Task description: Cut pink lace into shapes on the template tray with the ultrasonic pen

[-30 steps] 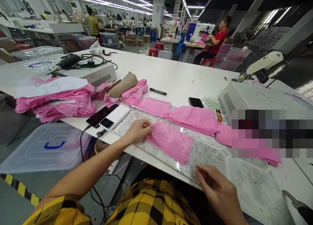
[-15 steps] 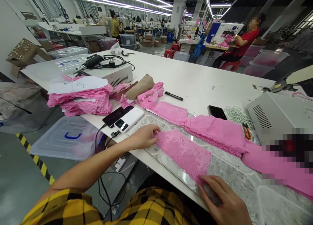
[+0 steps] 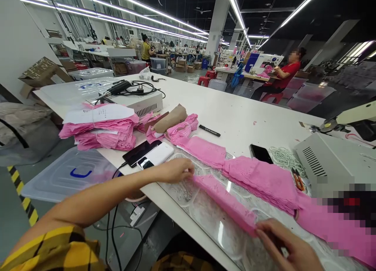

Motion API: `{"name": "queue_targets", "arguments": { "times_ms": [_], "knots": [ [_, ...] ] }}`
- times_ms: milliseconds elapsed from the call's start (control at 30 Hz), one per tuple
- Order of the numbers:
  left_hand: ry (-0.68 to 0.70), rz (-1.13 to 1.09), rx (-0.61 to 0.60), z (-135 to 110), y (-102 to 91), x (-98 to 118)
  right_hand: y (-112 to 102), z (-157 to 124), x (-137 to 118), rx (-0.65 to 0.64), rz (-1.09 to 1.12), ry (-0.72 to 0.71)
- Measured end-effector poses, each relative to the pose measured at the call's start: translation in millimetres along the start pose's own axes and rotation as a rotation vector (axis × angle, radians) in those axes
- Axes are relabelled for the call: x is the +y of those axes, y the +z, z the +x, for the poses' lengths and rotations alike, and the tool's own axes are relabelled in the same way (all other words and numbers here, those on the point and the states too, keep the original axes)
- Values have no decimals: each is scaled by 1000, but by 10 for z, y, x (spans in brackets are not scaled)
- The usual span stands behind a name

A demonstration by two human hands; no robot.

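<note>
A strip of pink lace fabric [image 3: 226, 202], folded narrow lengthwise, stretches between my two hands over a clear patterned plastic sheet [image 3: 202, 216]. My left hand [image 3: 178, 170] pinches its far left end, fingers closed. At the near right end my right hand [image 3: 283, 239] grips the corner between thumb and fingertips. Just beyond lies a row of stacked pink lace pieces [image 3: 261, 180], running toward the right edge. Whether the strip touches the sheet along its length I cannot tell.
Left are bundled pink pieces [image 3: 100, 130], a brown paper roll [image 3: 170, 120], a phone [image 3: 139, 153] and a white power bank [image 3: 158, 153]. Beyond the row lie a black marker [image 3: 209, 130], another phone [image 3: 261, 153], orange-handled snips [image 3: 297, 180] and a grey machine box [image 3: 337, 157]. A co-worker [image 3: 289, 71] sits farther back.
The lace piece lay flat and wide; now it is folded into a narrow strip. My right hand has lifted its near corner and moved right. The view has tilted up.
</note>
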State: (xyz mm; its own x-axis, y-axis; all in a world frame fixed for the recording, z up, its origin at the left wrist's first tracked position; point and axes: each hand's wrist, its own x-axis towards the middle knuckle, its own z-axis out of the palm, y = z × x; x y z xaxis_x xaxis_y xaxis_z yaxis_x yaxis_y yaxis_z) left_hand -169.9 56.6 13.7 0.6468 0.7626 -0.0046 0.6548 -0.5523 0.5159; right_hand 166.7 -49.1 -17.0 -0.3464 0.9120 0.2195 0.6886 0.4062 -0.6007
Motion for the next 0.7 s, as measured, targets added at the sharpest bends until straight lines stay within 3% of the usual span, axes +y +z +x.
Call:
{"name": "queue_targets", "arguments": {
  "times_ms": [133, 267, 367, 467, 600, 700],
  "knots": [
    [-69, -17, 29, 465, -401, -151, -372, 710, 8, -72, 0, 97],
    [-116, 31, 193, 876, -803, -361, -597, 1543, 26, 161, -11, 109],
    [-102, 102, 320, 951, -949, -513, -553, 1967, 69, 330, -34, -44],
    [-56, 161, 301, 836, -879, -669, -281, 2079, 116, 299, -65, -151],
    [-16, 218, 198, 618, -639, -855, 169, 1895, 159, 148, -81, -233],
    [-45, 256, 167, 608, -571, -933, 290, 1856, 213, 89, -77, -236]
  ]
}}
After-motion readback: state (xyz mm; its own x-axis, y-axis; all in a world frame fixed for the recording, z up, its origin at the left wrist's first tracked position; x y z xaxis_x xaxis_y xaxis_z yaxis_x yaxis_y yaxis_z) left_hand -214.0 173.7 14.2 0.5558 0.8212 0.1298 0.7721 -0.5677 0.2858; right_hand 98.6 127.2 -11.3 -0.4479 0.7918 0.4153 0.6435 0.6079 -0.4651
